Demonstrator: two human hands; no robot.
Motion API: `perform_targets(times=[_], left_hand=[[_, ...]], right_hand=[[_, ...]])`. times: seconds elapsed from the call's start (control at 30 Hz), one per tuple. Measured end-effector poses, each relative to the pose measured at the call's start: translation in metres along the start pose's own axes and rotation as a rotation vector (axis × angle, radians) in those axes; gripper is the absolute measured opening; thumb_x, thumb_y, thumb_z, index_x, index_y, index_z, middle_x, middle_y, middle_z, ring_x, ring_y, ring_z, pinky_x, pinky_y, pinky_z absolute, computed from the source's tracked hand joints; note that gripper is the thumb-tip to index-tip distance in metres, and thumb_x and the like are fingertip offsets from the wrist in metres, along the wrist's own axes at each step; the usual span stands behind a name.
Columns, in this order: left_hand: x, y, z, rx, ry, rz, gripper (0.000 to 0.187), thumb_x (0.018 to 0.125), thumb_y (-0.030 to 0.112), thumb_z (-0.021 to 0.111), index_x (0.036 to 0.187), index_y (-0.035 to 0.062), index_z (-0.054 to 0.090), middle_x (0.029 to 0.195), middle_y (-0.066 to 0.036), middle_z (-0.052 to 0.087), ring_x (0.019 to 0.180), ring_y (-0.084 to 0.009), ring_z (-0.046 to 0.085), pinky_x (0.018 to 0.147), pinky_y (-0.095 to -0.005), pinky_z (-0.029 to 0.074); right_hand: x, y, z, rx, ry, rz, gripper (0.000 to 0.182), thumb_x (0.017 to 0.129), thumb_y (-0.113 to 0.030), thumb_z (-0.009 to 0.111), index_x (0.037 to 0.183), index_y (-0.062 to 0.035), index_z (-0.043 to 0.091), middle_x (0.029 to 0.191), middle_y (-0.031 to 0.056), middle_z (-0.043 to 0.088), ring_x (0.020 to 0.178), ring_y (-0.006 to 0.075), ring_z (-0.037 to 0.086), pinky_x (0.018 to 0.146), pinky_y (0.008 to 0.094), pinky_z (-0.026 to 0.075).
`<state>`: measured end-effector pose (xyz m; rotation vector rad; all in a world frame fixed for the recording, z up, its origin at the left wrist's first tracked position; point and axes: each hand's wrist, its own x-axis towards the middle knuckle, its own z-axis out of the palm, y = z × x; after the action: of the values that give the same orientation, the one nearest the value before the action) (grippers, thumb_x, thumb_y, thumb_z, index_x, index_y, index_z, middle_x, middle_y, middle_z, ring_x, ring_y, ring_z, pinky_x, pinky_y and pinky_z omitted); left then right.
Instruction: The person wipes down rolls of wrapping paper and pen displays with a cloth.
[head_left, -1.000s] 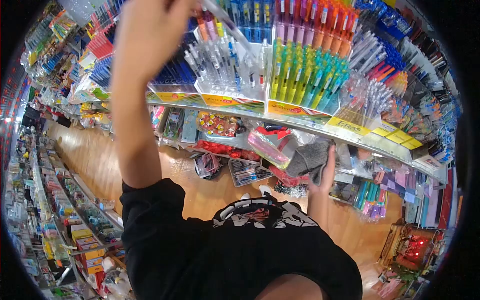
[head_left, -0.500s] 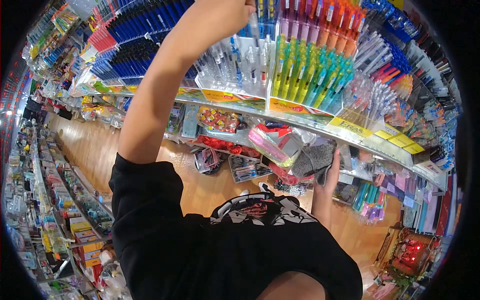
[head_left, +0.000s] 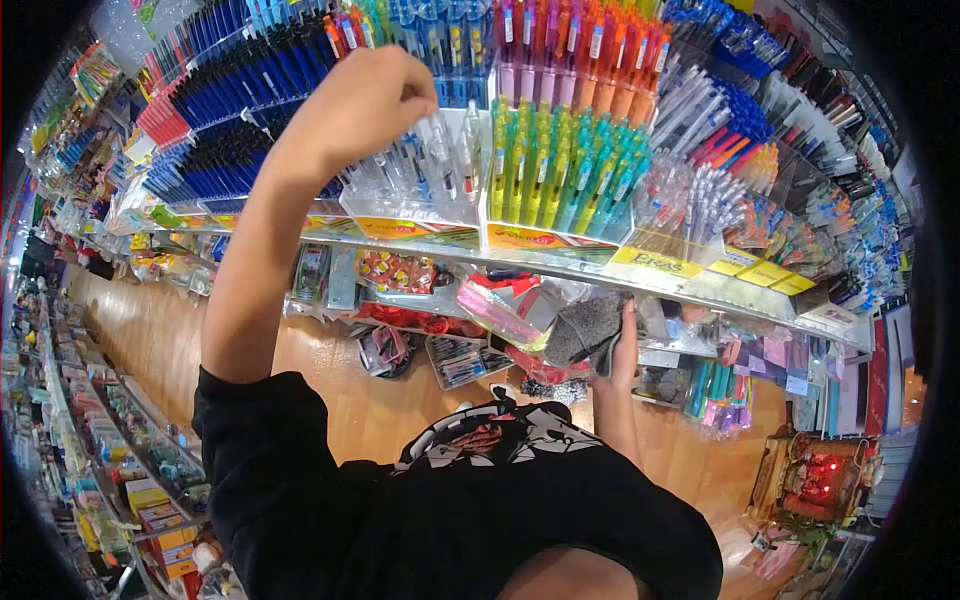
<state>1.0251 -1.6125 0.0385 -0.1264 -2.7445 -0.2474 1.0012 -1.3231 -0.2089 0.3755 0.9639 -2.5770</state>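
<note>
My left hand reaches over the tiered pen display, fingers curled in a pinch. From its fingertips hangs a clear pen, its lower part among other clear pens in a transparent compartment. Lower down, at the shelf's front edge, my right hand is closed around a folded grey cloth. To the right of the clear pens stand yellow and teal pens, with pink and orange ones behind them. Rows of dark blue pens lie to the left of my left hand.
The display's metal front edge runs across in front of me. Below it are packaged goods and a tray of pens above the wooden floor. Another stocked shelf stands at left, and a red-lit box at lower right.
My left hand has come down towards the clear-pen compartment, lowering the pen among the others. The view has shifted, so the display appears further left. My right hand still holds the grey cloth.
</note>
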Motion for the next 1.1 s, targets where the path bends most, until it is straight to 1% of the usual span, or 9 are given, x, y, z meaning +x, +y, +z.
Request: perform_targets(times=[0.17,0.23,0.3,0.5,0.57,0.7,0.77,0.97,1.1], left_hand=[[0.010,0.002,0.000,0.017,-0.178,-0.003,0.015,0.068,0.012,0.061,0.072,-0.0030,0.062,0.064,-0.015,0.058,0.062,-0.0219,0.058,0.057,-0.0304,0.043],[0.013,0.012,-0.006,0.020,-0.260,-0.140,0.014,0.066,0.011,0.062,0.071,-0.0024,0.062,0.064,-0.015,0.058,0.062,-0.0230,0.058,0.057,-0.0313,0.043],[0.017,0.002,0.000,0.038,-0.203,0.027,0.013,0.066,0.010,0.063,0.069,-0.0020,0.062,0.063,-0.014,0.058,0.060,-0.0220,0.057,0.057,-0.0307,0.043],[-0.004,-0.013,-0.004,-0.161,-0.113,0.015,0.024,0.073,0.021,0.060,0.083,-0.0008,0.060,0.075,-0.012,0.058,0.070,-0.0237,0.055,0.065,-0.0308,0.043],[-0.018,-0.014,-0.009,0.130,0.078,-0.013,0.021,0.074,0.019,0.059,0.082,-0.0009,0.059,0.075,-0.013,0.057,0.070,-0.0247,0.055,0.066,-0.0315,0.043],[-0.029,-0.017,0.002,0.076,-0.109,-0.061,0.020,0.074,0.018,0.059,0.080,-0.0012,0.058,0.073,-0.014,0.058,0.069,-0.0260,0.055,0.065,-0.0328,0.043],[-0.032,-0.014,0.012,0.074,-0.090,-0.159,0.021,0.073,0.018,0.059,0.082,-0.0008,0.058,0.071,-0.015,0.057,0.067,-0.0270,0.055,0.064,-0.0344,0.042],[-0.028,-0.010,0.017,0.058,0.072,-0.165,0.023,0.073,0.020,0.060,0.074,-0.0018,0.054,0.066,-0.015,0.055,0.060,-0.0272,0.054,0.056,-0.0327,0.042],[-0.026,-0.017,0.011,-0.035,0.118,-0.113,0.022,0.075,0.019,0.060,0.079,-0.0022,0.056,0.068,-0.013,0.057,0.061,-0.0211,0.055,0.059,-0.0298,0.042]], right_hand=[[-0.004,-0.001,0.008,-0.040,-0.023,0.007,0.032,0.085,-0.032,0.048,0.096,-0.0020,0.052,0.088,0.0094,0.058,0.080,0.0210,0.056,0.074,0.0341,0.045],[-0.003,0.003,0.008,-0.060,-0.014,0.009,0.032,0.085,-0.032,0.048,0.097,-0.0036,0.052,0.089,0.0085,0.058,0.081,0.0205,0.056,0.074,0.0338,0.045],[-0.003,0.006,0.007,-0.081,0.002,0.008,0.032,0.085,-0.033,0.048,0.099,-0.0051,0.052,0.090,0.0076,0.058,0.081,0.0200,0.057,0.074,0.0334,0.045],[-0.008,0.007,0.008,-0.064,-0.057,0.104,0.032,0.084,-0.035,0.048,0.095,-0.0053,0.052,0.087,0.0074,0.058,0.080,0.0201,0.056,0.074,0.0331,0.044],[-0.002,0.010,0.002,-0.058,-0.039,0.079,0.032,0.085,-0.035,0.047,0.095,-0.0051,0.053,0.086,0.0079,0.058,0.079,0.0206,0.056,0.074,0.0338,0.045],[-0.002,0.013,-0.001,-0.017,-0.060,0.126,0.035,0.085,-0.037,0.045,0.094,-0.0045,0.053,0.086,0.0088,0.059,0.079,0.0219,0.057,0.075,0.0351,0.045],[-0.007,0.011,0.004,-0.043,-0.068,0.159,0.034,0.085,-0.036,0.045,0.094,-0.0042,0.053,0.087,0.0092,0.059,0.079,0.0218,0.057,0.075,0.0350,0.045],[-0.009,0.017,0.010,-0.053,-0.071,0.184,0.036,0.084,-0.035,0.049,0.097,-0.0015,0.052,0.094,0.0124,0.058,0.082,0.0225,0.058,0.074,0.0346,0.046],[-0.021,0.014,0.019,-0.032,-0.177,0.194,0.040,0.085,-0.036,0.045,0.101,0.0006,0.050,0.094,0.0145,0.058,0.083,0.0240,0.058,0.074,0.0352,0.047]])
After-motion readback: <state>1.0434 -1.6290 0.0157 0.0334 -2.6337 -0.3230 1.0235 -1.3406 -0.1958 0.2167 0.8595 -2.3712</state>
